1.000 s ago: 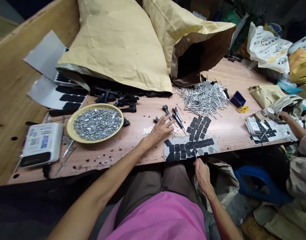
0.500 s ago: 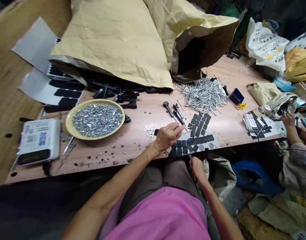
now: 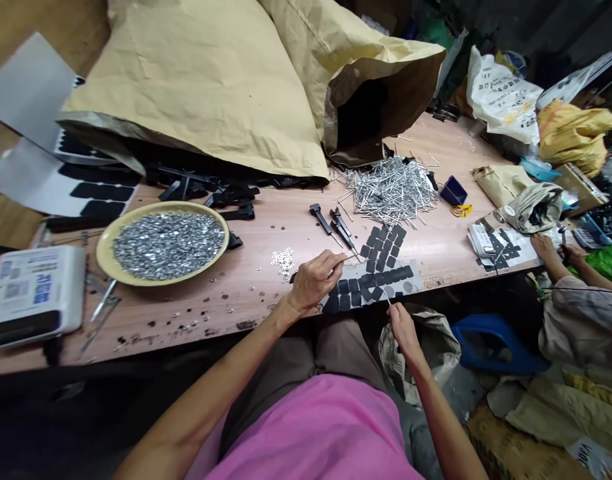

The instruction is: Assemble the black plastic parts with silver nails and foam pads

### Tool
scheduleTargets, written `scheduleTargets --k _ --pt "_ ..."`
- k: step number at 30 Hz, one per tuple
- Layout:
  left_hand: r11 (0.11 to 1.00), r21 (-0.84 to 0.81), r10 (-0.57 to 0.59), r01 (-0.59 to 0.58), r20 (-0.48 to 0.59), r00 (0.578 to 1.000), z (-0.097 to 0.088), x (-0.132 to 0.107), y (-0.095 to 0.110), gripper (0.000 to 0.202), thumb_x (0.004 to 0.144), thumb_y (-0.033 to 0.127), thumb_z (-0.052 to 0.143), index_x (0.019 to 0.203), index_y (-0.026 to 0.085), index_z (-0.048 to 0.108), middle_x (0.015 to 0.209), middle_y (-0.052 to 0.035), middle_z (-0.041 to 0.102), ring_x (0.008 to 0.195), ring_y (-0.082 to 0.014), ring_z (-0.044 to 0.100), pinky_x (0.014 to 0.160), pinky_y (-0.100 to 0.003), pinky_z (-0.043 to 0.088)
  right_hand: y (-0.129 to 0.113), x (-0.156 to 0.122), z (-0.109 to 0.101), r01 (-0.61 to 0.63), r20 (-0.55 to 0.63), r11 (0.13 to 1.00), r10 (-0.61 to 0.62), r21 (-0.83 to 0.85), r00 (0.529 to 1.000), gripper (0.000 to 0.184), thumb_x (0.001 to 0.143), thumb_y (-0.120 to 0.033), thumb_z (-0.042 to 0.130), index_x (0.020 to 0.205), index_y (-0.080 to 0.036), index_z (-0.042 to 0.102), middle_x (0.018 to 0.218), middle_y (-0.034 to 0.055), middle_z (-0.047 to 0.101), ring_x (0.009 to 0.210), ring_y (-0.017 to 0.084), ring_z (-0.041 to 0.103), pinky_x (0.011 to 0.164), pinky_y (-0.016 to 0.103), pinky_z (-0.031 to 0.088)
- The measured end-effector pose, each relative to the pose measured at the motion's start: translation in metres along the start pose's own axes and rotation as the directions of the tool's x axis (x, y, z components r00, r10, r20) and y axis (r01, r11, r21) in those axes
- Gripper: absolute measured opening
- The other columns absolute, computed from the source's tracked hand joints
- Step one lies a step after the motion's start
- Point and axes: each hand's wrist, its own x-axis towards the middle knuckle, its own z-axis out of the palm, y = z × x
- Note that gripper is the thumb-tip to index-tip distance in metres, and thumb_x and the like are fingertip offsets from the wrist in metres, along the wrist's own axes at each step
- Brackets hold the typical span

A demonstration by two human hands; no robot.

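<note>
My left hand (image 3: 313, 280) rests on the front of the wooden table (image 3: 246, 273), fingers pinched on a thin metal pin (image 3: 350, 256). It sits beside a grey sheet of black pads (image 3: 371, 290). My right hand (image 3: 402, 325) hovers just below the table edge, closed on a thin tool whose tip points up at the sheet. Black plastic parts (image 3: 336, 223) lie just beyond the sheet. A small heap of tiny washers (image 3: 283, 257) lies left of my left hand.
A yellow dish of small metal pieces (image 3: 163, 243) sits at the left, next to a white box (image 3: 29, 293). A pile of metal pins (image 3: 390, 189) lies before big brown paper sacks (image 3: 226, 87). Another person's hands (image 3: 551, 248) work at the right end.
My left hand drew back from the black parts toward the pad sheet and closed into a pinch. The right hand stayed below the edge. The view shifted so that everything slid left.
</note>
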Motion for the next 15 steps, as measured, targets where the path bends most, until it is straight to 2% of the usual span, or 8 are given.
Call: scheduleTargets --k 2,3,5,9,10,13,15 --pt "1.0 -0.015 0.0 0.0 0.008 1.0 0.0 -0.001 0.002 0.021 0.088 0.014 0.042 0.092 0.016 0.062 0.073 -0.0019 0.062 0.066 -0.0108 0.06 0.057 -0.019 0.042 0.002 0.009 -0.008 -0.033 -0.078 0.972 0.016 -0.231 0.997 0.025 0.084 -0.029 0.027 0.068 -0.021 0.046 0.059 -0.0018 0.046 0.058 0.015 0.045 0.055 0.025 0.029" --pt "1.0 -0.016 -0.007 0.007 0.012 1.0 0.001 -0.001 0.003 0.02 0.088 0.014 0.042 0.092 0.016 0.062 0.073 -0.0018 0.062 0.066 -0.0107 0.06 0.057 -0.019 0.042 0.002 0.01 -0.01 -0.058 -0.098 0.958 0.031 -0.281 0.995 0.027 0.085 -0.027 0.025 0.071 -0.021 0.047 0.061 -0.0008 0.048 0.059 0.015 0.045 0.056 0.025 0.029" --pt "1.0 -0.016 -0.023 0.023 0.021 1.0 0.002 -0.001 0.005 0.02 0.087 0.014 0.042 0.09 0.016 0.062 0.073 -0.0015 0.062 0.066 -0.0106 0.06 0.058 -0.018 0.043 0.0 0.007 -0.005 -0.069 -0.095 0.95 0.041 -0.306 0.995 0.029 0.087 -0.024 0.025 0.075 -0.02 0.05 0.061 0.0004 0.05 0.059 0.016 0.046 0.056 0.026 0.028" --pt "0.999 -0.044 -0.002 0.003 0.026 1.0 0.004 0.001 0.01 0.021 0.088 0.015 0.041 0.089 0.017 0.062 0.073 -0.0015 0.063 0.067 -0.0109 0.06 0.059 -0.019 0.043 -0.012 -0.006 0.009 0.032 0.05 0.924 -0.014 -0.382 0.999 0.022 0.088 -0.027 0.036 0.08 -0.021 0.056 0.062 -0.0004 0.055 0.058 0.015 0.049 0.056 0.024 0.028" --pt "0.999 -0.052 0.007 -0.006 0.027 1.0 0.004 0.001 0.011 0.021 0.088 0.014 0.041 0.09 0.017 0.062 0.073 -0.0016 0.063 0.067 -0.011 0.06 0.058 -0.019 0.043 -0.016 -0.006 0.008 0.035 0.061 0.911 -0.011 -0.41 0.998 0.024 0.089 -0.027 0.035 0.082 -0.021 0.056 0.065 0.0007 0.057 0.06 0.015 0.05 0.056 0.024 0.029" --pt "0.998 -0.064 0.004 -0.004 0.013 1.0 0.002 0.0 0.012 0.02 0.087 0.014 0.042 0.091 0.016 0.062 0.073 -0.002 0.063 0.065 -0.0109 0.06 0.057 -0.018 0.043 -0.021 0.002 -0.007 -0.06 -0.012 0.854 0.063 -0.516 0.998 0.039 0.093 -0.021 0.019 0.092 -0.018 0.057 0.079 0.007 0.063 0.067 0.016 0.056 0.059 0.025 0.032" --pt "0.997 -0.071 -0.005 0.005 -0.001 1.0 0.002 0.0 0.013 0.02 0.087 0.013 0.043 0.091 0.015 0.062 0.073 -0.0023 0.063 0.065 -0.0112 0.06 0.057 -0.019 0.044 -0.02 0.008 -0.018 -0.079 -0.016 0.838 0.083 -0.541 0.996 0.035 0.093 -0.023 0.024 0.094 -0.018 0.059 0.078 0.0075 0.064 0.067 0.017 0.058 0.06 0.025 0.033"
